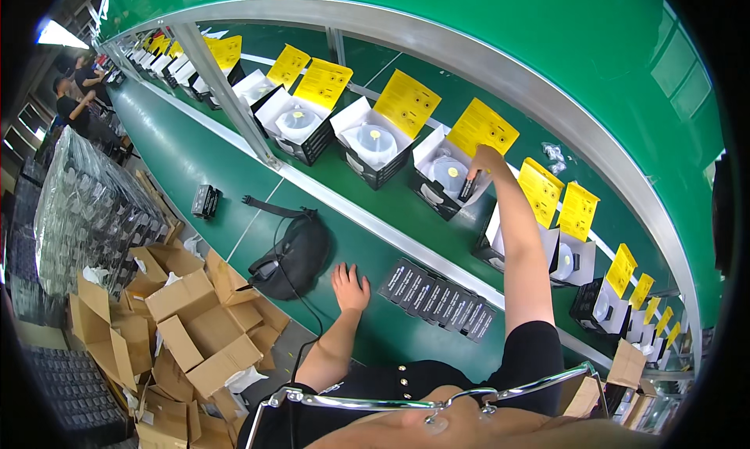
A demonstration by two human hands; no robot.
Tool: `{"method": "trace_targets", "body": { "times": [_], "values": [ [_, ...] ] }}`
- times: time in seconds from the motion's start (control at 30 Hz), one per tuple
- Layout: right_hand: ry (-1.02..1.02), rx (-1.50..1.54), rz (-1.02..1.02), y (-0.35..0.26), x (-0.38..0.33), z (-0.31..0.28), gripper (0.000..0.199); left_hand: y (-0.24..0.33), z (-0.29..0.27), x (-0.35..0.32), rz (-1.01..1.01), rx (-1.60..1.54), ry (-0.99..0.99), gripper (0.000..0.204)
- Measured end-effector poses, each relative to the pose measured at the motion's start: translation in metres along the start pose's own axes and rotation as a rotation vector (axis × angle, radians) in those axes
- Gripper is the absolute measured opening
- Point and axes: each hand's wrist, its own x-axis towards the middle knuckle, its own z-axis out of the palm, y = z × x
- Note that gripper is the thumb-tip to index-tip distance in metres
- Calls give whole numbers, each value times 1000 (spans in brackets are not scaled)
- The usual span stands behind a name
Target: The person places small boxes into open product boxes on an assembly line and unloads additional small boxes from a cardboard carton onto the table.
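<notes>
My right hand [486, 162] reaches out over the green conveyor belt and holds a small black packet [469, 188], its tip inside an open black box [445, 182] that holds a round white item and has a yellow leaflet standing behind it. My left hand [349, 286] rests flat on the green work ledge with fingers spread, holding nothing. Just to its right lies a row of several flat black packets [440, 299].
Several more open boxes with yellow leaflets [373, 140] line the belt [391, 203] to both sides. A black pouch with a strap [293, 255] and a small black box [205, 201] lie on the ledge. Crumpled cardboard cartons [187, 324] and wrapped stacks [90, 207] stand left. People work far left.
</notes>
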Motion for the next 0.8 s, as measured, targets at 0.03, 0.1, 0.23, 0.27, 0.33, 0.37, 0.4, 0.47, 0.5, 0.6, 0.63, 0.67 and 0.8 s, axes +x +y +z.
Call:
{"method": "trace_targets", "body": {
  "times": [0.03,0.1,0.23,0.27,0.33,0.37,0.4,0.47,0.5,0.6,0.63,0.67,0.8],
  "values": [
    [-6,13,36,10,4,4,66,0,0,3,7,-8,-4,49],
    [124,86,50,12,-6,17,61,-6,-1,7,-1,-1,-14,49],
    [277,-22,39,-17,-24,35,56,-16,-4,15,-3,-1,-12,48],
    [278,-19,50,-20,-26,35,56,-18,-4,18,7,-5,-16,48],
    [212,-150,-34,-23,-29,32,58,-23,-6,21,0,-4,-17,48],
    [194,-169,-82,-25,-31,22,59,-28,-8,21,0,-2,-10,48],
    [204,-164,-65,-9,-20,21,59,-28,-8,24,-3,-6,-15,48],
    [-126,-23,48,26,1,28,59,-27,-6,29,17,-19,-31,48],
    [-78,18,42,28,-1,34,58,-30,-6,31,10,-19,-35,48],
    [74,-7,126,-8,-21,40,53,-42,-5,33,-5,-2,-27,48],
    [180,-11,180,-9,-12,61,46,-44,-5,34,4,0,-18,49],
    [181,-6,187,-10,-11,69,46,-44,-4,37,13,-1,-21,49],
    [179,-39,209,-9,-8,74,41,-52,-3,43,15,-7,-19,48]
  ]
}}
